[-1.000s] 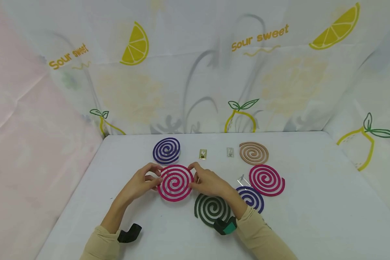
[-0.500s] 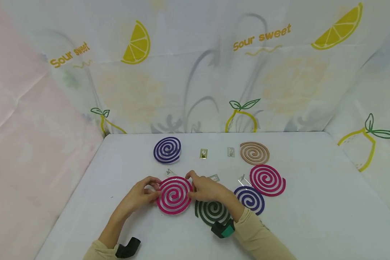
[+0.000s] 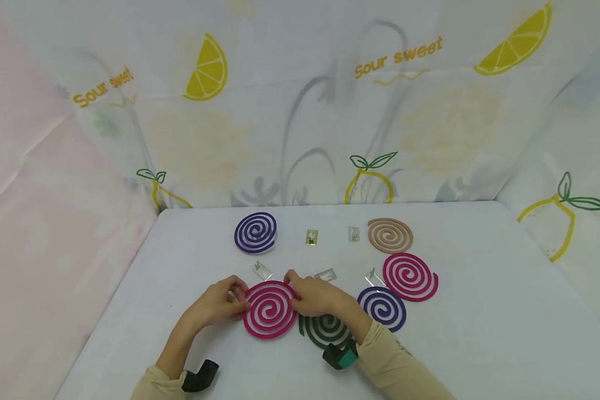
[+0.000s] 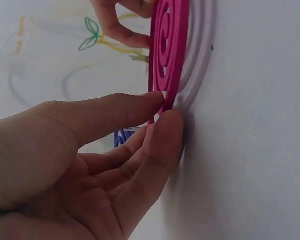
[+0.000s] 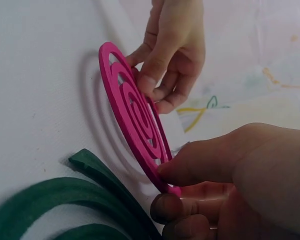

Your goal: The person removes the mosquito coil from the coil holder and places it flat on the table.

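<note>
Between both hands is a pink mosquito coil [image 3: 270, 312], tilted slightly above the white tabletop with its shadow below. My left hand [image 3: 219, 303] pinches its left rim between thumb and fingers. On the opposite rim, my right hand [image 3: 319, 297] pinches it too, thumb on the face in the right wrist view. A green mosquito coil [image 3: 330, 330] lies flat beneath my right wrist, partly hidden. Just beyond the pink coil lie a small metal coil stand [image 3: 262, 271] and another flat stand [image 3: 326, 274], the latter partly covered by my right hand.
Farther back lie a dark blue coil [image 3: 255, 233], a gold stand [image 3: 311, 237], a silver stand [image 3: 353, 234] and a tan coil [image 3: 390, 235]. To the right are a second pink coil [image 3: 410, 276], a blue coil [image 3: 382, 309] and a metal stand [image 3: 373, 278].
Both hands have drawn the pink coil toward the person, down in the head view. The two metal stands beyond it have come into sight. Its grip at both rims stays the same.
</note>
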### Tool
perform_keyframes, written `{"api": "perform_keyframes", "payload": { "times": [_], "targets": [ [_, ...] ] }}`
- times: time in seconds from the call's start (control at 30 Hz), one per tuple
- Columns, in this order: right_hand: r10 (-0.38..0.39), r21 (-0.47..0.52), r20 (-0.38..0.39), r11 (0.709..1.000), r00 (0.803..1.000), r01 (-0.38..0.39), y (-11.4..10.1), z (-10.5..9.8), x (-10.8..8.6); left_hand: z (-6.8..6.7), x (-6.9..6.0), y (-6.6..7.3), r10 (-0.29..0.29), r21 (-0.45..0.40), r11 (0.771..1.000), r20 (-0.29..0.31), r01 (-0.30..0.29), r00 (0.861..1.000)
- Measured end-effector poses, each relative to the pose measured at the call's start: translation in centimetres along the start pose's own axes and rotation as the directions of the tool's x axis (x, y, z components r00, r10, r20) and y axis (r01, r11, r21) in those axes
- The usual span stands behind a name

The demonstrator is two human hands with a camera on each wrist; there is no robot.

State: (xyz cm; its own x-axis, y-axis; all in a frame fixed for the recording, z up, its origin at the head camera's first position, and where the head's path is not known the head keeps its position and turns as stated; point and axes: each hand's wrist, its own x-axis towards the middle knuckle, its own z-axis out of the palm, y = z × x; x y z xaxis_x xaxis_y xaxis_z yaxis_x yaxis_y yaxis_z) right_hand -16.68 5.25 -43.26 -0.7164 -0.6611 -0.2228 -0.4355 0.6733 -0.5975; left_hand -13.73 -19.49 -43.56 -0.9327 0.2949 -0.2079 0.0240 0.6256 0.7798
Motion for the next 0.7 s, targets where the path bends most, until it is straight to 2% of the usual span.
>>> {"api": "perform_keyframes", "payload": {
  "times": [0.17,0.27,0.47,0.7],
  "targets": [
    [0.032,-0.009,-0.009,0.999,0.999,-0.032,-0.03,0.60,0.19,-0.15,0.25,0.21,-0.015,0.071,0.997,0.026,0.013,1.000],
    [0.031,-0.011,-0.014,0.999,0.999,-0.031,-0.03,0.73,0.24,-0.18,0.32,0.31,-0.023,0.072,0.997,0.032,0.021,0.999],
    [0.021,-0.040,-0.012,0.999,1.000,-0.021,0.01,0.62,0.13,-0.10,0.48,0.46,0.001,0.056,0.998,0.043,-0.003,0.999],
    [-0.003,-0.063,-0.019,0.998,1.000,0.002,0.18,0.34,0.27,-0.11,0.86,0.25,0.002,0.085,0.996,0.037,-0.006,0.999]
  ]
}}
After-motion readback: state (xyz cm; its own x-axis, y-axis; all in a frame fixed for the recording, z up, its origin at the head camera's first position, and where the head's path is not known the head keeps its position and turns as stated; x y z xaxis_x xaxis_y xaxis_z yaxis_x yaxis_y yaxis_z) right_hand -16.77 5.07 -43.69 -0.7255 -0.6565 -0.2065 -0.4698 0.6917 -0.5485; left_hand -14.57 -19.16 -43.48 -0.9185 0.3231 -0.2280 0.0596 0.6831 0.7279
